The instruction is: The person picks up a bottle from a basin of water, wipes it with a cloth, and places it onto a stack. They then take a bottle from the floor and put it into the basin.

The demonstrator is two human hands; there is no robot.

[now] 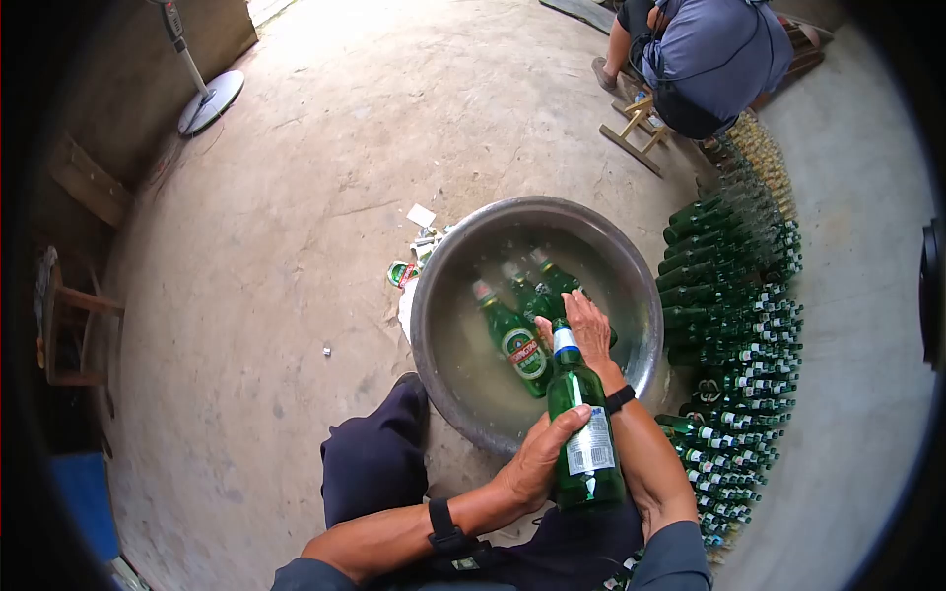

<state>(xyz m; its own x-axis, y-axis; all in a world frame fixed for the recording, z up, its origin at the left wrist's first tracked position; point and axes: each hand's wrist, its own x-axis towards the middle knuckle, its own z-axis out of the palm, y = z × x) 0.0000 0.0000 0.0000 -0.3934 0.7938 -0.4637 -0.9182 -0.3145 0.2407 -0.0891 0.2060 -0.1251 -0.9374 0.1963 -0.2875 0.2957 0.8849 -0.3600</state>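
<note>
A green bottle (583, 433) is gripped at its body by the left hand (537, 458), neck pointed away toward the basin (443, 295); its neck is clasped by the right hand (589, 330), nearer the water.

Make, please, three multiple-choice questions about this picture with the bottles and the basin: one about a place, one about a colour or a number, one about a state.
1. Where do the stacked bottles lie?
A. Right of the basin
B. Inside the basin
C. On a table

2. What colour is the held bottle?
A. Brown
B. Clear
C. Green

3. How does the left hand stand?
A. Open and free
B. Closed around the held bottle
C. Under water

Answers:
1 A, the pile lies on the floor by the basin's right rim.
2 C, its glass is green with a white label.
3 B, its fingers wrap the bottle's body, while the right hand is at its neck.
</note>
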